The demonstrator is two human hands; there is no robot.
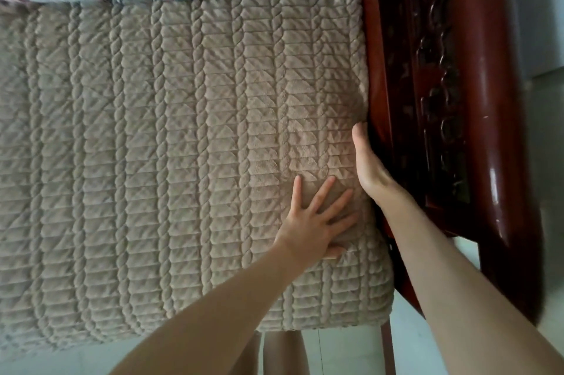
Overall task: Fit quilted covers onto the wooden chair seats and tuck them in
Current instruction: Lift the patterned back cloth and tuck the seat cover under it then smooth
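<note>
Two hands meet the spread beige quilted cover (183,145): left hand (317,222) pressed flat near its right edge, fingers splayed; right hand (367,161) straight, wedged edge-on between cover and carved wooden armrest (442,99), gripping nothing.

The left hand (314,222) presses the quilted cover (168,145); the right hand (367,161) touches the armrest (439,99).

Quilted cover (171,145) lies left of carved armrest (442,106).
</note>
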